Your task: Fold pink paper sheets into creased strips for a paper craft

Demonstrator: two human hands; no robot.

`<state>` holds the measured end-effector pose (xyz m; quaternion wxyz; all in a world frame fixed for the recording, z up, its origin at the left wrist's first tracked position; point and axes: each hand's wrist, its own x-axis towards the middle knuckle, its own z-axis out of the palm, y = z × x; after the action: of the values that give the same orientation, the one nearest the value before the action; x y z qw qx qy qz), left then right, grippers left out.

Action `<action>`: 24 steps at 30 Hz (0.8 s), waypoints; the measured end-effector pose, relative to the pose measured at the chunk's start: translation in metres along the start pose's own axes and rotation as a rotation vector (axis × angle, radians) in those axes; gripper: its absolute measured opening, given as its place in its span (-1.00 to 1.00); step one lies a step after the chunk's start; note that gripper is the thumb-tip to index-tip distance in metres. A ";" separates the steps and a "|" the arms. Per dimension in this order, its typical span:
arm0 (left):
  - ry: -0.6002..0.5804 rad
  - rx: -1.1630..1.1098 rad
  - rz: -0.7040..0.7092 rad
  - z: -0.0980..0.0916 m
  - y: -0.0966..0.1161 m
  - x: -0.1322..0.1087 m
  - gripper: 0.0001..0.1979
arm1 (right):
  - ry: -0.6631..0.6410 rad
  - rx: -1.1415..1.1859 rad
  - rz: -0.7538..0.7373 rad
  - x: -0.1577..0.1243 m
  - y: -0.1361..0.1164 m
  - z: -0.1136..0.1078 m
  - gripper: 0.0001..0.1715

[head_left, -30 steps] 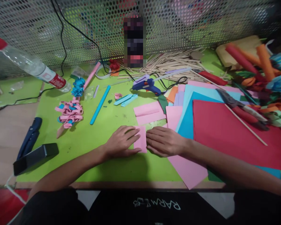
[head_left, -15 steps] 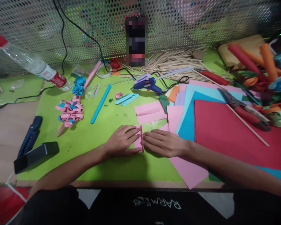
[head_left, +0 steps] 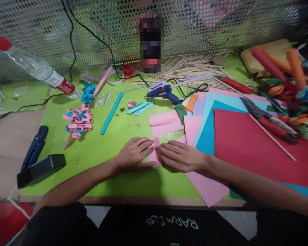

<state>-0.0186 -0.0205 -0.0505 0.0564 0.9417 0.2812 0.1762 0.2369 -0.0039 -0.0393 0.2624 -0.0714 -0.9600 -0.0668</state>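
Note:
A small piece of pink paper [head_left: 156, 158] lies on the green tabletop between my two hands, its right part turned over in a narrow fold. My left hand [head_left: 133, 154] rests flat over the paper's left side, fingers stretched out and slightly apart. From the other side, the fingertips of my right hand [head_left: 182, 156] touch its right edge, those fingers straight and side by side. Just behind sits another pink sheet [head_left: 166, 122] with a crease along it. Larger pink paper [head_left: 207, 188] shows beneath and below my right forearm.
Stacked red paper [head_left: 261, 147] and blue sheets lie at right, with pliers [head_left: 269, 121] on top. Behind are a glue gun [head_left: 164, 93], thin wooden sticks [head_left: 190, 68] and a phone [head_left: 151, 44]. Leftward are a paper flower stem [head_left: 79, 121], bottle [head_left: 59, 83], stapler [head_left: 34, 147] and black box [head_left: 42, 169].
The pink paper's right edge, which stood up as a thin ridge, now lies flatter and wider. My right fingers have shifted slightly; my left hand stays put.

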 end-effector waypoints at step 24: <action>-0.121 -0.027 -0.056 -0.003 0.001 0.006 -0.46 | -0.300 -0.053 -0.006 0.009 -0.007 -0.004 -0.86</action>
<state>-0.0149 -0.0179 -0.0456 0.0908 0.9415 0.3012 0.1208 0.2300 -0.0108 -0.0323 0.1140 -0.0844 -0.9865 -0.0815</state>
